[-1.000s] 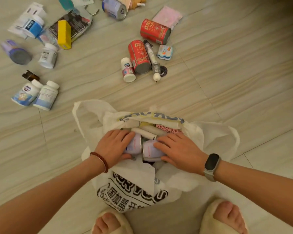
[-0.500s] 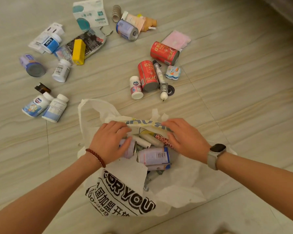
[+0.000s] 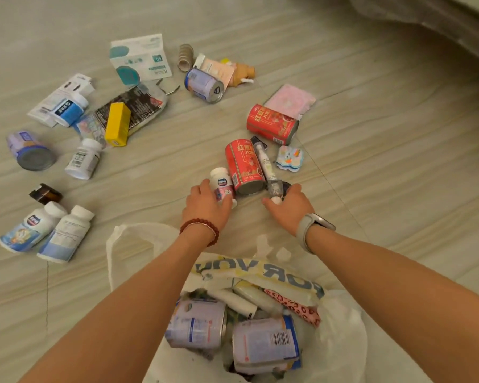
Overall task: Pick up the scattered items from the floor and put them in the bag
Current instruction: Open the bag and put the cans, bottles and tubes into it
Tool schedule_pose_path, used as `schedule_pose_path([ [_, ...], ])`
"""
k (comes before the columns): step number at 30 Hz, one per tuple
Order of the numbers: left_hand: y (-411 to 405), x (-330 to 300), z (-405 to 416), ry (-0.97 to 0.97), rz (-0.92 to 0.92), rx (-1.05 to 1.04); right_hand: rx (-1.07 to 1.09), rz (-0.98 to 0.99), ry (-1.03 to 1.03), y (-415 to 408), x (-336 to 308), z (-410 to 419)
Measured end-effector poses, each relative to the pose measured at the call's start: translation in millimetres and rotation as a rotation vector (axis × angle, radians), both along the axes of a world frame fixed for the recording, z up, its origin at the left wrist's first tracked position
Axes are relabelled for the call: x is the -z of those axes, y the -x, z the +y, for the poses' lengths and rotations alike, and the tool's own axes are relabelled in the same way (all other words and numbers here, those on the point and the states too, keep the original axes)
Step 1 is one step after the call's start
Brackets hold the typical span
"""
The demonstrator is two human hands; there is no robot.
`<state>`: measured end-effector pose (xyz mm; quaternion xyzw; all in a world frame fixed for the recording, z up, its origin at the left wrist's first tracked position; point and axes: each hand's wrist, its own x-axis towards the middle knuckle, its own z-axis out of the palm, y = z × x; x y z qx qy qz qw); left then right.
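Note:
The white plastic bag (image 3: 127, 239) lies open at the bottom of the view, holding two pale purple cans (image 3: 197, 324), white tubes and a pink leopard-print item. Beyond it, my left hand (image 3: 205, 207) wraps around a small white bottle with a pink label (image 3: 221, 181) lying on the floor. My right hand (image 3: 292, 207) curls its thumb and fingers around the near tip of a white pen-like tube (image 3: 266, 164). A red can (image 3: 242, 167) lies between the bottle and the tube.
A second red can (image 3: 274, 124), a pink pouch (image 3: 291, 100) and a small colourful pad (image 3: 289, 157) lie beyond. Several bottles, cans, a yellow box (image 3: 118, 124) and packets are scattered at the left and back. A dark ledge crosses the top right corner.
Both hands left the bag and reached forward to the floor, the left onto the small bottle, the right onto the tube's tip. The view tilted forward.

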<state>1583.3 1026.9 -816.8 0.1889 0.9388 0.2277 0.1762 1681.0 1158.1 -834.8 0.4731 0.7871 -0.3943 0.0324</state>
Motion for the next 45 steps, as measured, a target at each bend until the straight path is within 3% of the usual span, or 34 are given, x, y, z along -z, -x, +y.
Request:
schedule_pose_path([
  [4,6.1,14.3,20.6,-0.084,-0.172,-0.218,-0.030,-0.024,-0.108,-4.3,11.3,-5.3],
  [8,9.6,26.9,28.5,-0.117,-0.172,-0.274,-0.142,-0.025,-0.065,-22.3,4.6,-2.0],
  [13,-1.9,16.3,-1.7,-0.155,-0.113,-0.296,-0.056,0.131,0.082,-57.8,-15.0,-7.8],
  [19,-49.0,-40.2,-69.0,-0.247,0.102,0.098,-0.190,0.267,0.077,-112.3,-61.5,-8.3],
  [22,-70.2,-58.1,-94.7,-0.191,0.072,0.353,-0.339,0.230,0.095,-133.3,-75.6,-19.0],
  [25,-93.6,-58.2,-113.7,-0.089,0.007,0.582,-0.637,0.080,0.018,-150.9,-83.8,-33.4],
  [28,-119.9,-51.3,-124.0,-0.026,-0.010,0.633,-0.831,-0.089,-0.170,-165.3,-86.8,-47.2],
  [31,-131.1,-42.5,-122.5,0.027,0.090,0.669,-0.812,-0.151,-0.256,-175.0,-86.6,-61.4],
  [37,-135.9,-36.3,-105.6,0.188,0.202,0.687,-0.681,-0.321,-0.179,-181.9,-74.9,-74.3],
  [40,-140.2,-35.3,-108.1,0.166,0.162,0.698,-0.813,-0.376,-0.154,-191.8,-69.8,-78.8],
  [42,-139.4,-35.0,-114.1,0.164,0.118,0.718,-0.901,-0.323,-0.246,-196.5,-71.5,-78.1],
  [45,-142.1,-31.5,-124.3,0.243,0.232,0.842,-0.866,-0.130,-0.293,-189.9,-74.7,-66.5],
])
